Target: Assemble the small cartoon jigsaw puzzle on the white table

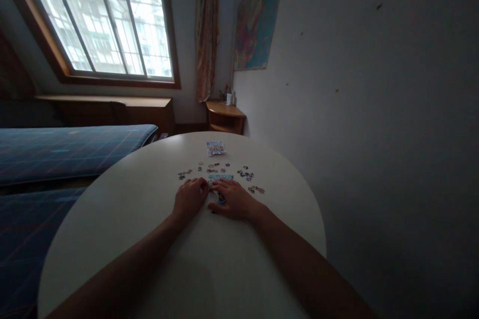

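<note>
A partly joined jigsaw puzzle [220,177] lies on the table, its blue-green far strip showing beyond my hands. My left hand [190,196] rests at the puzzle's left edge, thumb and fingertips pinched together; whatever they hold is too small to make out. Over the puzzle lies my right hand [236,199], fingers stretched out and thumb apart, hiding much of it. Between that thumb and the fingers a dark and blue bit of puzzle [221,198] shows. Loose jigsaw pieces [246,175] are scattered to the right, with more pieces [184,173] at the left and beyond the puzzle.
A small printed packet [216,148] lies toward the far side of the round white table [123,219]. Left of the table are blue plaid mattresses [75,152]. A wooden corner shelf [225,108] stands behind it, and a bare wall [374,159] runs along the right.
</note>
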The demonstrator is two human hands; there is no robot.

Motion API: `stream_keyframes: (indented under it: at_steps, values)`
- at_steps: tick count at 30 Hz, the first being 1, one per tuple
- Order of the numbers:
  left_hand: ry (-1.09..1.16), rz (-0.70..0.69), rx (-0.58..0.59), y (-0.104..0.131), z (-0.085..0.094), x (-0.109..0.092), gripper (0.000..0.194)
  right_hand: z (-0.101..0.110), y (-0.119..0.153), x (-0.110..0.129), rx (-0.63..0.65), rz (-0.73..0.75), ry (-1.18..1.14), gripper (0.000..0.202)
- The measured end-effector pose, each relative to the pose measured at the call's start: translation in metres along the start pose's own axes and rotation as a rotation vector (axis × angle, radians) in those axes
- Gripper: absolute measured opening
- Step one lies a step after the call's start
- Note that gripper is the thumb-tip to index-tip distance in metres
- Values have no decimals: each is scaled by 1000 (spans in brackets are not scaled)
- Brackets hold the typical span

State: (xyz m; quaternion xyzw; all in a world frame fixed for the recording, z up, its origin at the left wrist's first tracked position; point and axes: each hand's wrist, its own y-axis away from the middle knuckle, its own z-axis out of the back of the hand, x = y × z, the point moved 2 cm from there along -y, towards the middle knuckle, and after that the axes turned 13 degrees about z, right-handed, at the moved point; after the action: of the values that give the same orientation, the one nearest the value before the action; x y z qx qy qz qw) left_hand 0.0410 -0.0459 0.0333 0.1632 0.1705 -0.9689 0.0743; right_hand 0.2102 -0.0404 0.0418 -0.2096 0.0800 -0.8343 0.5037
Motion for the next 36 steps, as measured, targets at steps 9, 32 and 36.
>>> stream_keyframes:
  at_steps: [9,32,36]
  values:
    - [150,-158,116,-5,1,25,19,4,1,-2,20,38,28,63]
    - [116,-481,180,-3,6,30,28,6,0,-5,36,81,-7,66]
    - [105,-498,186,2,15,27,23,12,2,-1,42,110,-39,64]
